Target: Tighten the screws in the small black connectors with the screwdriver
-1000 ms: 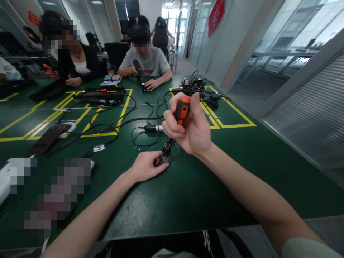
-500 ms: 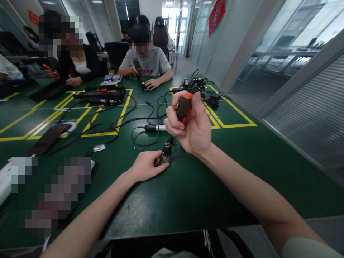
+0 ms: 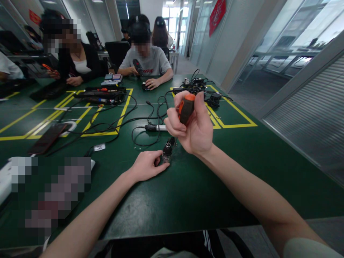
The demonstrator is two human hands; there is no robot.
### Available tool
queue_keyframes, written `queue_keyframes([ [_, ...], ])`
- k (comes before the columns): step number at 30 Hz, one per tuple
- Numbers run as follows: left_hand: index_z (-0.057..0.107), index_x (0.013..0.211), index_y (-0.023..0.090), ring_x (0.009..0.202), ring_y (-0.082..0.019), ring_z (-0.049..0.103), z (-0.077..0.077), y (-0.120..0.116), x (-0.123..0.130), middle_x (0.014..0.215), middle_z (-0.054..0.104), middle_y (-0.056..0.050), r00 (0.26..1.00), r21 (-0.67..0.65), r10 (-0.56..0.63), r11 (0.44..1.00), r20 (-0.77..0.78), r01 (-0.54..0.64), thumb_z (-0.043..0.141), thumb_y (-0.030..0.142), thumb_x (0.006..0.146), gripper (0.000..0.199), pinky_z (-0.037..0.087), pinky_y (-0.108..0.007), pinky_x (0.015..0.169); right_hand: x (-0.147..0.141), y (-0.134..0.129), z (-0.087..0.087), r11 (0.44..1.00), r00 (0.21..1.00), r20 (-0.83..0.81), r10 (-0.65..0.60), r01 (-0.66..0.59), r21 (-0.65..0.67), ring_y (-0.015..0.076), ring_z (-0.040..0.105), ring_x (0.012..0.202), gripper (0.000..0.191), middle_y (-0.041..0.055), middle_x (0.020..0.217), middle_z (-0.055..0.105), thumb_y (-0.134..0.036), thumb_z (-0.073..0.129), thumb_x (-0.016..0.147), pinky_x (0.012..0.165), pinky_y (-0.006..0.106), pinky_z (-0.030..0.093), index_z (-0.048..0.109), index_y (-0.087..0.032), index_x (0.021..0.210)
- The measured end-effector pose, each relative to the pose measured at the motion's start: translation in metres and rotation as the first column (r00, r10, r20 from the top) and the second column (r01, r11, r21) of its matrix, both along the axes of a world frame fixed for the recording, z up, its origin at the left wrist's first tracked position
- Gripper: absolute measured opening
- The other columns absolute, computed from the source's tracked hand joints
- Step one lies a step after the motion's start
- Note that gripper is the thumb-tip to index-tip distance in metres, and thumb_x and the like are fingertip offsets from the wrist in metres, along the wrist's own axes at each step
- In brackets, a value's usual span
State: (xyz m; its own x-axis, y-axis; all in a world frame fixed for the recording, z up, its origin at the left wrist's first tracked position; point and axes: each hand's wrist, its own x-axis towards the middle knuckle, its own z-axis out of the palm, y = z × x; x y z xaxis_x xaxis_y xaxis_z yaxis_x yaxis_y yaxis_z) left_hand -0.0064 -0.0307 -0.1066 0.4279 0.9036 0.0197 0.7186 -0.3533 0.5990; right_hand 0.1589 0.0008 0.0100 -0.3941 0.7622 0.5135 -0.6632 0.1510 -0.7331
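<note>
My right hand (image 3: 192, 125) is raised above the table with its fingers closed around a screwdriver (image 3: 186, 108). The screwdriver has a dark grey handle with orange parts; its shaft is hidden behind the hand. My left hand (image 3: 147, 165) rests on the green table (image 3: 209, 200). Its thumb and fingers close on a small black cylindrical part (image 3: 167, 150) that stands roughly upright, with a stepped metal tip on top and a clearer lower section. Another small dark piece (image 3: 172, 141) lies just behind it.
Past my hands lies a black-and-silver pen-shaped tool (image 3: 154, 128) on a cable. A dark tool pouch (image 3: 100, 95) and tangled black cables (image 3: 197, 86) are farther back. On the left are a phone (image 3: 48, 139) and a white power strip (image 3: 8, 179). Other people sit across the table.
The screwdriver handle has turned between my right fingers, and that hand has shifted very slightly to the right. My left hand and the black cylindrical part look almost unmoved.
</note>
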Motion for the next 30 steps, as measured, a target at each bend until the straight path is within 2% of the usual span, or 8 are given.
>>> queue_keyframes([
  [7, 0.048, 0.069, 0.02, 0.052, -0.01, 0.044, -0.0016, 0.0003, -0.0007, 0.059, 0.051, 0.006, 1.0, 0.004, 0.003, 1.0, 0.003, -0.003, 0.064, 0.046, 0.091, 0.038, 0.027, -0.025, 0.059, -0.0015, 0.0025, 0.0021, 0.999, 0.999, 0.039, 0.008, -0.01, 0.035, 0.0069, 0.02, 0.04, 0.057, -0.0093, 0.051, 0.034, -0.074, 0.054, 0.099, 0.036, 0.019, 0.02, 0.052, -0.023, 0.074],
  [12, 0.048, 0.068, 0.02, 0.052, -0.01, 0.044, -0.0005, 0.0, -0.0004, 0.058, 0.051, 0.006, 1.0, 0.005, -0.002, 1.0, 0.008, 0.002, 0.065, 0.046, 0.091, 0.039, 0.027, -0.025, 0.059, 0.0007, 0.0001, 0.0007, 1.0, 0.999, 0.026, 0.028, -0.028, 0.004, 0.0073, 0.018, 0.04, 0.05, -0.0108, 0.051, 0.031, -0.07, 0.052, 0.101, 0.038, 0.018, 0.019, 0.051, -0.024, 0.082],
  [16, 0.048, 0.069, 0.02, 0.052, -0.01, 0.043, -0.0012, -0.0003, -0.0006, 0.058, 0.05, 0.006, 1.0, 0.003, -0.001, 1.0, 0.009, 0.001, 0.065, 0.047, 0.091, 0.039, 0.026, -0.025, 0.059, 0.0011, -0.0008, -0.0007, 0.995, 0.995, -0.03, 0.094, -0.095, -0.033, 0.0075, 0.022, 0.041, 0.046, -0.01, 0.055, 0.031, -0.065, 0.052, 0.104, 0.038, 0.017, 0.021, 0.051, -0.025, 0.082],
  [20, 0.048, 0.068, 0.02, 0.053, -0.01, 0.043, -0.0015, 0.0001, -0.0004, 0.059, 0.051, 0.005, 1.0, 0.005, 0.002, 1.0, 0.009, -0.002, 0.062, 0.052, 0.093, 0.043, 0.026, -0.026, 0.059, 0.0009, -0.0004, 0.0007, 0.989, 0.989, -0.02, 0.146, -0.145, 0.01, 0.0063, 0.024, 0.043, 0.056, -0.0082, 0.056, 0.033, -0.069, 0.052, 0.103, 0.036, 0.017, 0.021, 0.049, -0.022, 0.072],
  [22, 0.047, 0.067, 0.02, 0.053, -0.01, 0.044, -0.0007, 0.0004, 0.0001, 0.059, 0.051, 0.005, 1.0, 0.007, 0.001, 1.0, 0.011, -0.001, 0.059, 0.055, 0.094, 0.045, 0.026, -0.026, 0.059, 0.0013, -0.0004, 0.001, 0.99, 0.991, -0.005, 0.137, -0.136, 0.047, 0.0059, 0.022, 0.043, 0.059, -0.0084, 0.055, 0.031, -0.07, 0.051, 0.103, 0.037, 0.017, 0.019, 0.051, -0.021, 0.07],
  [25, 0.048, 0.069, 0.02, 0.053, -0.011, 0.045, 0.0009, 0.0, 0.0008, 0.059, 0.052, 0.004, 1.0, 0.007, 0.0, 1.0, 0.017, 0.0, 0.057, 0.056, 0.095, 0.045, 0.026, -0.026, 0.059, 0.002, -0.0001, -0.0005, 0.997, 0.997, 0.023, 0.068, -0.069, 0.043, 0.0066, 0.02, 0.042, 0.053, -0.0098, 0.054, 0.029, -0.07, 0.052, 0.102, 0.037, 0.017, 0.019, 0.054, -0.022, 0.078],
  [28, 0.052, 0.078, 0.021, 0.054, -0.011, 0.048, 0.0019, -0.0013, 0.0007, 0.062, 0.055, 0.005, 1.0, 0.008, 0.001, 1.0, 0.029, -0.001, 0.057, 0.056, 0.095, 0.039, 0.029, -0.025, 0.059, 0.0022, 0.0007, -0.0021, 1.0, 0.999, 0.032, 0.008, -0.009, 0.023, 0.0074, 0.023, 0.041, 0.044, -0.01, 0.056, 0.035, -0.066, 0.057, 0.101, 0.038, 0.017, 0.021, 0.053, -0.025, 0.085],
  [30, 0.053, 0.084, 0.021, 0.055, -0.011, 0.049, 0.002, -0.002, 0.0003, 0.063, 0.056, 0.006, 0.999, 0.012, 0.005, 1.0, 0.036, -0.006, 0.058, 0.055, 0.095, 0.036, 0.03, -0.025, 0.059, 0.0018, 0.0011, -0.0017, 0.999, 1.0, 0.019, 0.018, -0.019, 0.046, 0.0068, 0.025, 0.041, 0.044, -0.0091, 0.058, 0.04, -0.064, 0.06, 0.101, 0.037, 0.018, 0.022, 0.054, -0.024, 0.085],
])
